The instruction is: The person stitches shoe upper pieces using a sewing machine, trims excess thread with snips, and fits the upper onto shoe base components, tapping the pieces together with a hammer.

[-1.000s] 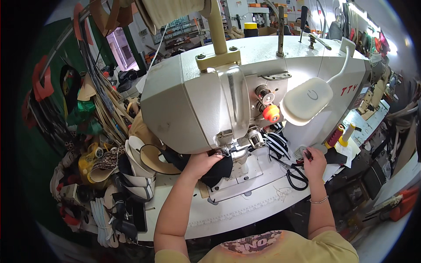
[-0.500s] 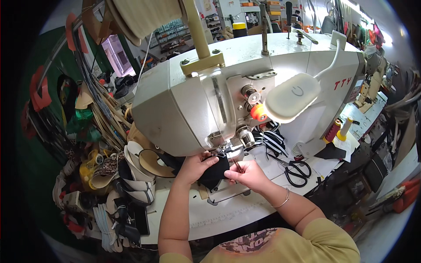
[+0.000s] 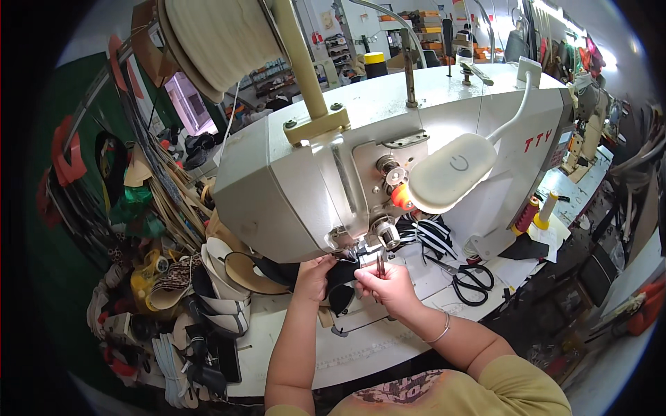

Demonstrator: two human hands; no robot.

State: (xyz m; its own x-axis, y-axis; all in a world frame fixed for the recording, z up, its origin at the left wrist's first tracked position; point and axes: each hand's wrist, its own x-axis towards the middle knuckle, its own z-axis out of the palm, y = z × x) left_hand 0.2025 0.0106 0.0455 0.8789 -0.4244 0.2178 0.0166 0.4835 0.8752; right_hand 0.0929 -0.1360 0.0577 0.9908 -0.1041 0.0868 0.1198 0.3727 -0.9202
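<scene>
A piece of black material lies under the needle area of a large white sewing machine. On its left edge my left hand is closed, thumb and fingers pinching it. Beside the presser foot, my right hand is closed around a slim dark metal tool that looks like tweezers, its tips pointing up. The right fingertips are near the black piece; whether they touch it I cannot tell. My hand hides the tool's lower part.
Black-handled scissors lie right of my right hand, beside black-and-white striped strips. A lit lamp hangs over the work area. Curved shoe pieces pile up at left, near a dark phone-like slab. Thread cones stand at right.
The black piece has shifted and folded, showing less of its flat face. My right hand has moved slightly right and lower, with the tool more upright. My left hand has moved right and slightly down.
</scene>
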